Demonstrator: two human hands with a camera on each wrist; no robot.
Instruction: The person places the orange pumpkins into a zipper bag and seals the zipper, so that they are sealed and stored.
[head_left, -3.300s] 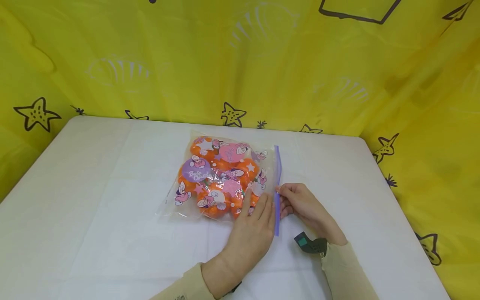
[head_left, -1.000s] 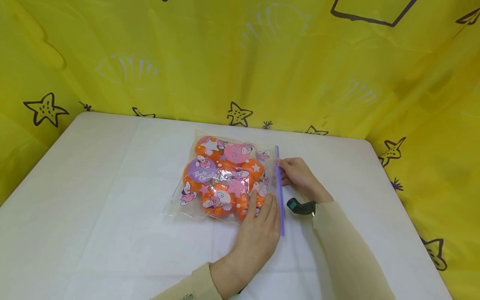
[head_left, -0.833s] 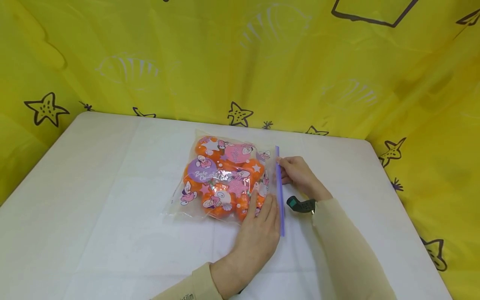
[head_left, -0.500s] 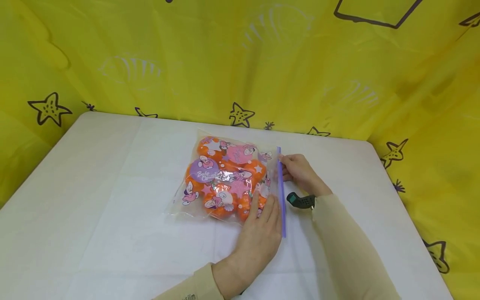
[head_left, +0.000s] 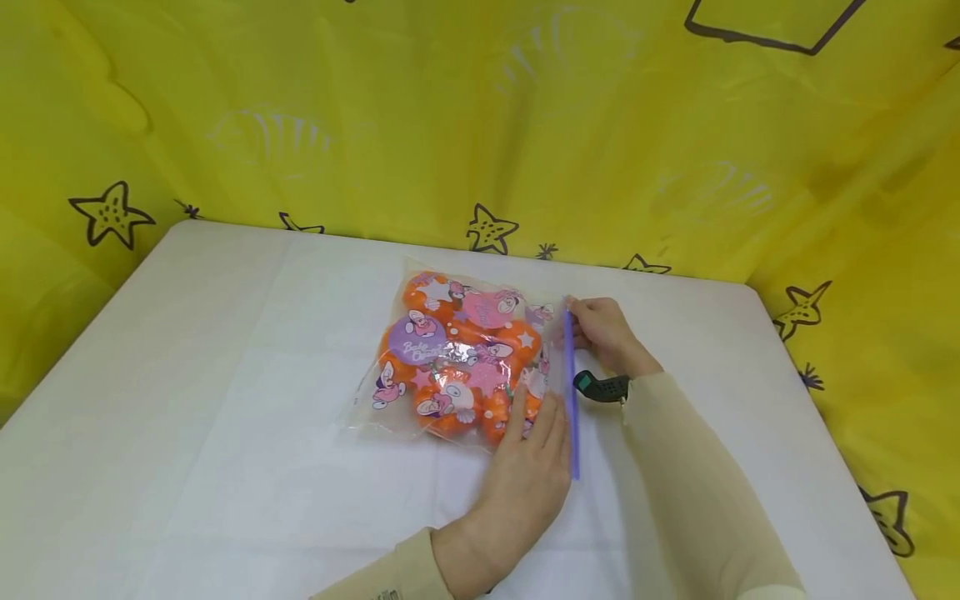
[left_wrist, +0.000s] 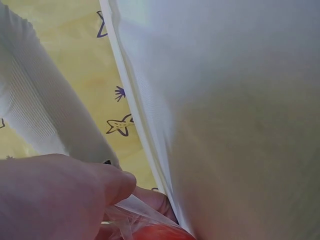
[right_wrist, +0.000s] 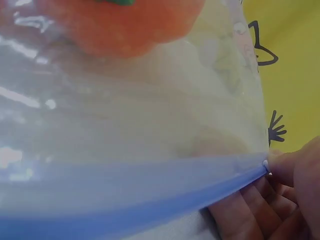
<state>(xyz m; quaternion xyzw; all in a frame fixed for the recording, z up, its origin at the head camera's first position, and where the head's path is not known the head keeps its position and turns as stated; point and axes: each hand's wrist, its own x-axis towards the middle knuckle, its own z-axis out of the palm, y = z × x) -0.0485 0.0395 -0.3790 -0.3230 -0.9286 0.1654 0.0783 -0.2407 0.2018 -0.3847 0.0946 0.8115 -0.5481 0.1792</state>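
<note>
A clear zip-lock bag (head_left: 467, 354), printed with pink and purple cartoon figures, lies on the table and holds several orange, lobed, pumpkin-like pieces. One of these orange pieces (right_wrist: 135, 25) shows a bit of green in the right wrist view. Along the bag's right side runs a purple zip strip (head_left: 572, 408). My left hand (head_left: 528, 471) lies over the near right corner; in the left wrist view, plastic passes between its thumb and a finger (left_wrist: 120, 185). My right hand (head_left: 603, 333) pinches the far end of the strip, its other fingers tucked beneath.
A white cloth covers the table (head_left: 247, 467). Yellow fabric (head_left: 420, 117) with starfish drawings hangs behind and on both sides. A dark wrist device (head_left: 600, 387) sticks out from the right sleeve (head_left: 690, 467), close to the strip.
My right hand has slid away from me along the purple strip, from about its middle to its far end. The left hand has stayed at the near corner; the bag has barely moved.
</note>
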